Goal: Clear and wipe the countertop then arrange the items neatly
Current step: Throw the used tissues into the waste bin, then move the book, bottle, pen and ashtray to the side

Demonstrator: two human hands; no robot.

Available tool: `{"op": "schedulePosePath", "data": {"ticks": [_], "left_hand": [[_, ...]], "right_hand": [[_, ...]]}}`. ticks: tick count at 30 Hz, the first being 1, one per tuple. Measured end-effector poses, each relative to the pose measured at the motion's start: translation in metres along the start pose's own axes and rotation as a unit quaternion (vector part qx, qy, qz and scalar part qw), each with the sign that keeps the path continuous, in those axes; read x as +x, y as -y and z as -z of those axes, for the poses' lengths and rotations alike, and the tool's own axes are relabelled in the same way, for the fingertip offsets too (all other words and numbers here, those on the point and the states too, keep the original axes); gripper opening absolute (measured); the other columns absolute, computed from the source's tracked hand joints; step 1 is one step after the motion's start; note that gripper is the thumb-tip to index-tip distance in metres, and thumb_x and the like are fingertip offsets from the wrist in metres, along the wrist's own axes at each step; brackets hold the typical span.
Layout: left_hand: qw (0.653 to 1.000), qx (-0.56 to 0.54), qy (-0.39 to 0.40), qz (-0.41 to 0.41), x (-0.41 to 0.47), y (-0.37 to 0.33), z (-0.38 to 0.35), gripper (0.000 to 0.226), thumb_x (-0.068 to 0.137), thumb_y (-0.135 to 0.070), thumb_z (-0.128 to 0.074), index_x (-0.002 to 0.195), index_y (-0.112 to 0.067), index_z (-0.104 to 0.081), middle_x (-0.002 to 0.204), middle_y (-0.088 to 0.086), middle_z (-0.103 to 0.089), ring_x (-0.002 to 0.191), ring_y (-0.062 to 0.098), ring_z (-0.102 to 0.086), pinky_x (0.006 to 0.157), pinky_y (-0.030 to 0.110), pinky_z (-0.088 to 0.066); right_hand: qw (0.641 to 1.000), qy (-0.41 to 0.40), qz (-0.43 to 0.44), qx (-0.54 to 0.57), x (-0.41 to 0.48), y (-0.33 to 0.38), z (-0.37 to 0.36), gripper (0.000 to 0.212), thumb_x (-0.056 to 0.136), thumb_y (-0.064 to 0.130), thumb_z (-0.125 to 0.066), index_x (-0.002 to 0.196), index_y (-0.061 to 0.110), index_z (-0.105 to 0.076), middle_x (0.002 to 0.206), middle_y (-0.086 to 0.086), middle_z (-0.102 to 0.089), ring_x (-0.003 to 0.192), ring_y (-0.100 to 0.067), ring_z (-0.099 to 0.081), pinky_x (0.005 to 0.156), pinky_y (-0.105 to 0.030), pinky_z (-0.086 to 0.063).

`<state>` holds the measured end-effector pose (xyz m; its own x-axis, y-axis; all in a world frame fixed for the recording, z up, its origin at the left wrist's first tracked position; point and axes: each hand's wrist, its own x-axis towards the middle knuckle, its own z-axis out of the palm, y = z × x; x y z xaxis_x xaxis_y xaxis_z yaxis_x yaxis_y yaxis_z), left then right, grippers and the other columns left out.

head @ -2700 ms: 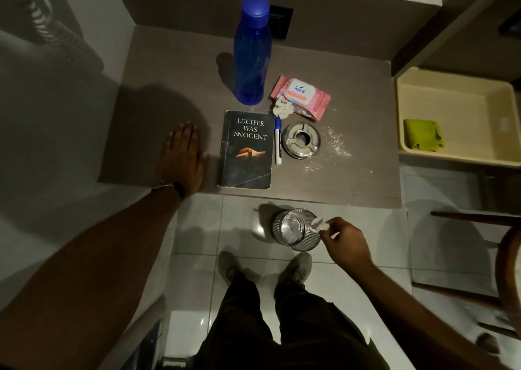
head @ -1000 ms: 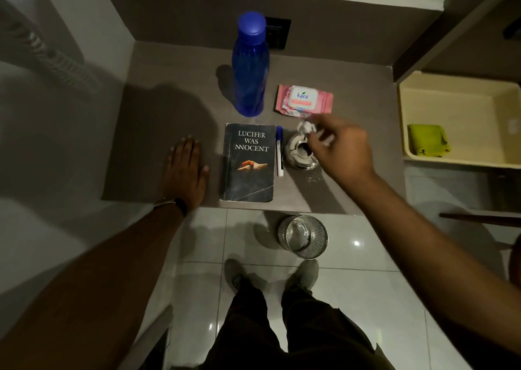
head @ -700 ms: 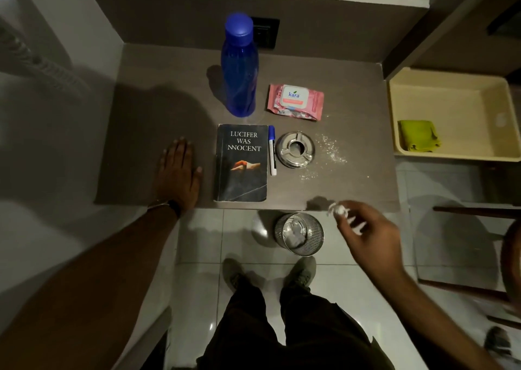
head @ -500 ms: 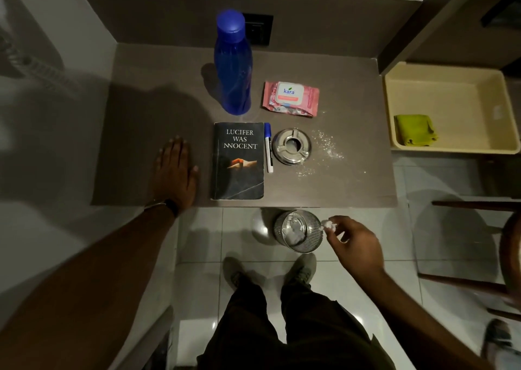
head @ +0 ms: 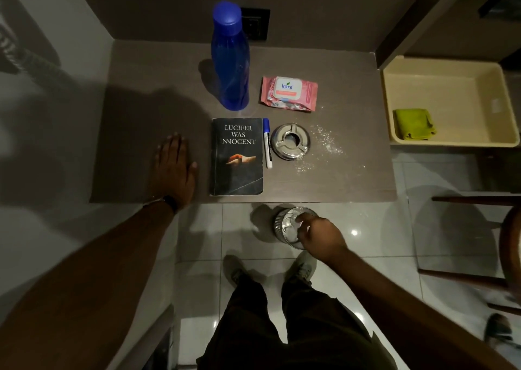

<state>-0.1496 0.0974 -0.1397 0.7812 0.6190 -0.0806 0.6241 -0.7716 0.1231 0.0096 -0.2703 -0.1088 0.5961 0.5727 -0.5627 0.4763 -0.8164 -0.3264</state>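
The brown countertop [head: 158, 87] holds a tall blue bottle [head: 229, 59], a pink wipes pack [head: 289, 93], a dark book [head: 236, 158], a blue-capped marker [head: 267, 144] and a steel ashtray [head: 291, 141]. White crumbs [head: 327, 144] are scattered right of the ashtray. My left hand [head: 173, 169] lies flat on the counter, left of the book, fingers apart. My right hand [head: 318, 234] hangs over the small metal bin [head: 282, 223] on the floor, fingertips pointing into it. White crumpled tissue shows inside the bin; whether the fingers still pinch any is hidden.
A beige tub [head: 451, 87] with a green cloth [head: 413, 124] in it stands right of the counter. A wooden chair [head: 479, 199] is at the far right. My feet [head: 298, 268] stand on the glossy tiles just behind the bin.
My right hand picked a tissue ball off the counter by the ashtray, carried it down past the front edge and now reaches into the bin. The left hand stayed put.
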Motion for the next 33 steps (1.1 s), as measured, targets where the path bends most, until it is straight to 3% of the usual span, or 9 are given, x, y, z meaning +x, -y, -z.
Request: {"op": "schedulePosePath", "data": {"ticks": [2,5,8,14,17,24,28,31,33], "left_hand": [[1.0,0.004,0.004,0.002,0.0,-0.001,0.0,0.069,0.107,-0.046,-0.028,0.165,-0.009,-0.023,0.173,0.014,-0.021,0.161,0.032,-0.022,0.133,0.048,-0.01],[1.0,0.001,0.014,0.005,-0.001,-0.002,0.003,0.07,0.106,-0.046,-0.027,0.166,-0.008,-0.022,0.174,0.014,-0.021,0.161,0.032,-0.021,0.133,0.051,-0.014],[1.0,0.005,0.024,0.007,-0.002,-0.003,0.006,0.073,0.106,-0.05,-0.023,0.166,-0.009,-0.02,0.174,0.014,-0.019,0.162,0.032,-0.02,0.133,0.051,-0.013],[0.999,-0.007,0.036,0.011,-0.003,-0.006,0.01,0.088,0.101,-0.068,-0.021,0.167,-0.01,-0.019,0.175,0.014,-0.016,0.162,0.033,-0.017,0.132,0.052,-0.014],[0.999,0.001,0.044,0.009,-0.003,-0.007,0.013,0.095,0.098,-0.075,-0.016,0.167,-0.009,-0.017,0.175,0.015,-0.014,0.163,0.033,-0.015,0.132,0.053,-0.013],[0.998,0.03,0.062,0.008,-0.003,-0.01,0.017,0.104,0.092,-0.083,-0.012,0.168,-0.011,-0.014,0.176,0.015,-0.011,0.163,0.034,-0.012,0.132,0.054,-0.012],[0.998,0.034,0.035,-0.037,-0.007,-0.015,0.018,0.091,0.091,-0.077,-0.046,0.159,-0.017,-0.038,0.167,0.013,-0.032,0.155,0.035,-0.03,0.128,0.057,-0.015],[0.999,-0.022,-0.004,-0.026,-0.014,-0.037,0.019,0.062,0.086,-0.065,-0.062,0.133,-0.024,-0.061,0.141,0.006,-0.056,0.13,0.031,-0.051,0.109,0.05,-0.035],[0.998,-0.04,-0.033,0.037,-0.021,-0.058,0.023,0.042,0.086,-0.058,-0.063,0.112,-0.025,-0.068,0.12,0.004,-0.063,0.113,0.028,-0.055,0.097,0.046,-0.04]], "right_hand": [[0.991,-0.111,0.047,0.065,-0.008,0.023,0.006,0.013,0.096,0.031,-0.063,0.103,0.026,-0.074,0.082,0.003,-0.077,0.08,-0.023,-0.074,0.071,-0.032,-0.057],[0.964,-0.199,0.053,0.169,-0.002,0.061,0.027,0.014,0.094,0.038,-0.064,0.093,0.026,-0.071,0.071,0.008,-0.07,0.067,-0.012,-0.069,0.062,-0.03,-0.057],[0.955,-0.19,0.045,0.223,0.024,0.097,0.046,0.017,0.093,0.042,-0.067,0.103,0.029,-0.073,0.078,0.015,-0.07,0.073,0.002,-0.067,0.07,-0.024,-0.058],[0.974,-0.136,-0.046,0.176,0.057,0.134,0.046,0.062,0.081,0.069,-0.075,0.115,0.018,-0.063,0.1,0.005,-0.068,0.091,-0.014,-0.064,0.079,-0.031,-0.056],[0.979,-0.139,-0.069,0.129,0.057,0.142,0.04,0.059,0.081,0.061,-0.081,0.117,0.019,-0.061,0.104,0.001,-0.071,0.097,-0.019,-0.069,0.08,-0.035,-0.06],[0.964,-0.157,-0.088,0.195,0.048,0.151,0.025,0.053,0.084,0.038,-0.086,0.121,0.019,-0.052,0.108,0.001,-0.071,0.097,-0.02,-0.069,0.075,-0.029,-0.051],[0.958,-0.145,-0.115,0.218,0.057,0.151,0.021,0.045,0.083,0.034,-0.087,0.116,0.018,-0.06,0.102,0.004,-0.07,0.089,-0.015,-0.063,0.072,-0.028,-0.049],[0.951,-0.116,-0.134,0.254,0.064,0.153,0.023,0.022,0.083,0.024,-0.086,0.092,0.025,-0.066,0.095,0.003,-0.076,0.085,-0.016,-0.073,0.074,-0.034,-0.061],[0.938,-0.079,-0.149,0.303,0.068,0.154,0.025,0.025,0.082,0.015,-0.087,0.081,0.027,-0.065,0.092,-0.003,-0.079,0.082,-0.021,-0.078,0.079,-0.041,-0.066]]}}
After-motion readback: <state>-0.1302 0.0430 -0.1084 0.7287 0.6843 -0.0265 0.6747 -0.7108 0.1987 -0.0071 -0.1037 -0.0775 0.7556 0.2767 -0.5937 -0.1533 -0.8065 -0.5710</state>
